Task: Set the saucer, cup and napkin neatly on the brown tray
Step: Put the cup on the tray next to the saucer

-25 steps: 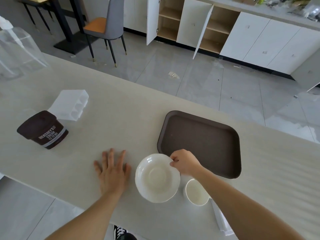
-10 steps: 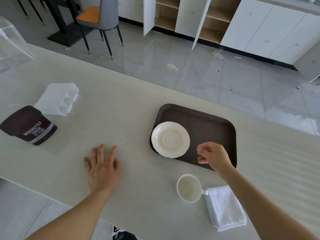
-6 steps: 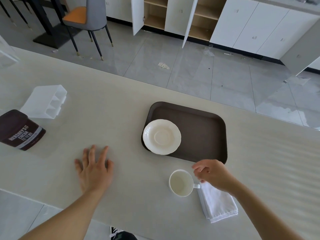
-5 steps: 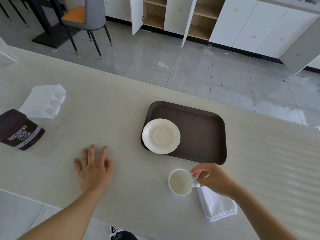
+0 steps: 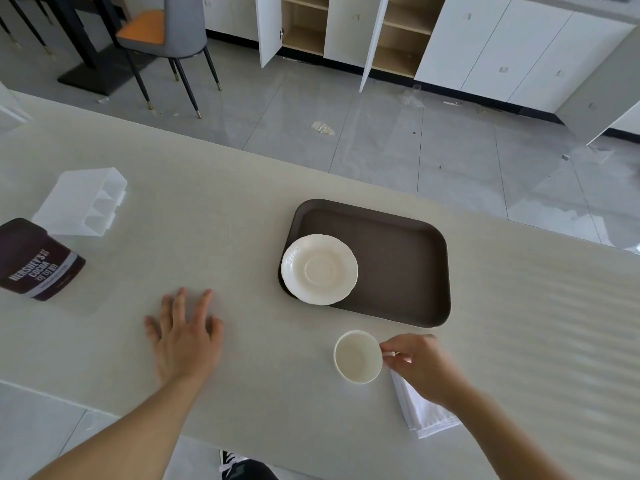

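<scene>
The brown tray (image 5: 398,265) lies on the pale table, right of centre. A white saucer (image 5: 319,269) rests on the tray's left part, its rim slightly over the tray's left edge. On the table in front of the tray stands the empty white cup (image 5: 357,356). My right hand (image 5: 420,367) pinches the cup's handle from the right. A folded white napkin (image 5: 424,412) lies under and behind that hand, partly hidden by my wrist. My left hand (image 5: 185,336) rests flat on the table, fingers spread, holding nothing.
A dark cocoa tub (image 5: 36,259) lies tipped at the far left, with a clear plastic organiser (image 5: 81,202) behind it. The table's near edge runs just below my forearms. Beyond the table are a tiled floor, a chair (image 5: 166,36) and open cabinets (image 5: 349,29).
My right hand set the saucer on the tray, let go, drew back to the cup and closed its fingers on the handle. My left hand stayed flat on the table.
</scene>
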A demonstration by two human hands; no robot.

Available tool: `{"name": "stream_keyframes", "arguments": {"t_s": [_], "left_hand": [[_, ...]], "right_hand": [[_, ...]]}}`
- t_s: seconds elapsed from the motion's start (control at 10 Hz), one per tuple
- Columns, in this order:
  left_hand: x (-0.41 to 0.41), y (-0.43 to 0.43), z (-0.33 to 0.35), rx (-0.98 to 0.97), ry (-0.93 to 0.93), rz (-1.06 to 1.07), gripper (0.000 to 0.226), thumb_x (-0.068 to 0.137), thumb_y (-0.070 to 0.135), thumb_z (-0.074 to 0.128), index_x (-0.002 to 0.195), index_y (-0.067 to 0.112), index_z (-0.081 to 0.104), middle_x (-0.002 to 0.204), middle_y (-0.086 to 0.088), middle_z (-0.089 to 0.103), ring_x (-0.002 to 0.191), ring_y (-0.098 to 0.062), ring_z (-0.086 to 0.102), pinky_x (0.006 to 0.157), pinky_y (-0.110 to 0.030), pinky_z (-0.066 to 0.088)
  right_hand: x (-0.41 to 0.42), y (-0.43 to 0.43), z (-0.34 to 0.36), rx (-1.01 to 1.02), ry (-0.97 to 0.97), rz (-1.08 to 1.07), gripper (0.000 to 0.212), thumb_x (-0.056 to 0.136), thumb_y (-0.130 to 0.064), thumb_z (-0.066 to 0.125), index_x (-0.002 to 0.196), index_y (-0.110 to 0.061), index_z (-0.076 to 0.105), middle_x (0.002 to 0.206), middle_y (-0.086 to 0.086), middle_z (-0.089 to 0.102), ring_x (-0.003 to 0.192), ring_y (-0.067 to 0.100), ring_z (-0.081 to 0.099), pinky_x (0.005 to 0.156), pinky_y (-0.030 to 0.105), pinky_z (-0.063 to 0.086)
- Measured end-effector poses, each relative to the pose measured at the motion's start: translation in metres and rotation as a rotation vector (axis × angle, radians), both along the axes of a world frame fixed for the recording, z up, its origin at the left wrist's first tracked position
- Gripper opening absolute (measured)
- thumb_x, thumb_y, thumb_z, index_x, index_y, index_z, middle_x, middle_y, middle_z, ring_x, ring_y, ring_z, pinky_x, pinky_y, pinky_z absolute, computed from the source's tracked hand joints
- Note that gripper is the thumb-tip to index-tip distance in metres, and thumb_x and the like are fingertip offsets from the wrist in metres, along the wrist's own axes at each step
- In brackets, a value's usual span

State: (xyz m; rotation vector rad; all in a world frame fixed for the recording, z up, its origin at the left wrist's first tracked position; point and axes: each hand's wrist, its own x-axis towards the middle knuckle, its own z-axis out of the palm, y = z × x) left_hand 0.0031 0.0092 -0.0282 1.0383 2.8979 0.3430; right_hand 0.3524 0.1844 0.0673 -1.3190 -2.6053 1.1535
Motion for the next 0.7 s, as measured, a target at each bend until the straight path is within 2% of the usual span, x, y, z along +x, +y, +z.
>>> {"name": "stream_keyframes", "arguments": {"t_s": [0.1, 0.2, 0.3, 0.4, 0.5, 0.6, 0.7], "left_hand": [[-0.001, -0.001, 0.000, -0.001, -0.005, 0.000, 0.055, 0.087, 0.042, 0.034, 0.140, 0.036, 0.045, 0.155, -0.011, 0.036, 0.147, -0.033, 0.021, 0.117, -0.056, 0.009], [-0.002, -0.001, 0.000, -0.010, -0.006, -0.003, 0.055, 0.087, 0.042, 0.034, 0.141, 0.037, 0.044, 0.155, -0.011, 0.035, 0.147, -0.033, 0.020, 0.117, -0.056, 0.009], [-0.001, -0.001, 0.000, -0.010, -0.006, -0.007, 0.055, 0.087, 0.042, 0.033, 0.141, 0.037, 0.043, 0.155, -0.011, 0.035, 0.147, -0.033, 0.020, 0.117, -0.056, 0.009], [-0.001, -0.001, 0.000, -0.014, 0.000, -0.009, 0.055, 0.087, 0.043, 0.033, 0.141, 0.037, 0.043, 0.155, -0.010, 0.035, 0.147, -0.033, 0.021, 0.117, -0.057, 0.010], [-0.001, -0.001, 0.001, -0.018, -0.002, -0.008, 0.055, 0.087, 0.043, 0.033, 0.141, 0.036, 0.044, 0.155, -0.010, 0.035, 0.147, -0.033, 0.021, 0.117, -0.056, 0.009], [-0.001, -0.001, 0.002, -0.018, -0.005, -0.005, 0.055, 0.087, 0.043, 0.033, 0.141, 0.036, 0.044, 0.155, -0.011, 0.035, 0.147, -0.033, 0.021, 0.117, -0.056, 0.009], [0.000, 0.000, 0.003, -0.036, -0.009, -0.005, 0.056, 0.087, 0.043, 0.032, 0.142, 0.036, 0.043, 0.156, -0.010, 0.034, 0.148, -0.032, 0.019, 0.118, -0.055, 0.007]], "right_hand": [[0.000, 0.002, 0.004, 0.079, 0.048, 0.001, 0.014, 0.086, -0.018, 0.077, 0.095, -0.028, 0.081, 0.084, -0.033, 0.066, 0.077, -0.004, 0.066, 0.073, 0.011, 0.051], [0.002, 0.014, 0.010, 0.125, 0.108, -0.059, 0.016, 0.085, -0.012, 0.077, 0.096, -0.023, 0.082, 0.079, -0.040, 0.062, 0.079, -0.019, 0.062, 0.070, 0.000, 0.045], [0.003, 0.035, 0.017, 0.203, 0.121, -0.112, 0.017, 0.085, -0.006, 0.076, 0.096, -0.018, 0.081, 0.082, -0.024, 0.068, 0.078, -0.020, 0.061, 0.069, -0.001, 0.044], [0.000, 0.060, 0.021, 0.238, 0.133, -0.132, 0.015, 0.085, -0.007, 0.076, 0.093, -0.018, 0.081, 0.080, -0.025, 0.067, 0.075, -0.019, 0.062, 0.067, 0.000, 0.045], [-0.007, 0.084, 0.018, 0.236, 0.100, -0.178, 0.011, 0.085, -0.012, 0.077, 0.093, -0.019, 0.081, 0.078, -0.018, 0.069, 0.070, -0.006, 0.064, 0.066, 0.005, 0.042], [-0.015, 0.105, 0.012, 0.213, 0.048, -0.169, 0.011, 0.087, -0.015, 0.075, 0.096, -0.017, 0.081, 0.085, -0.010, 0.073, 0.078, 0.010, 0.063, 0.068, 0.013, 0.042], [-0.018, 0.120, 0.007, 0.190, 0.016, -0.153, 0.012, 0.089, -0.018, 0.073, 0.099, -0.017, 0.080, 0.090, -0.010, 0.072, 0.084, 0.012, 0.063, 0.071, 0.014, 0.042]]}}
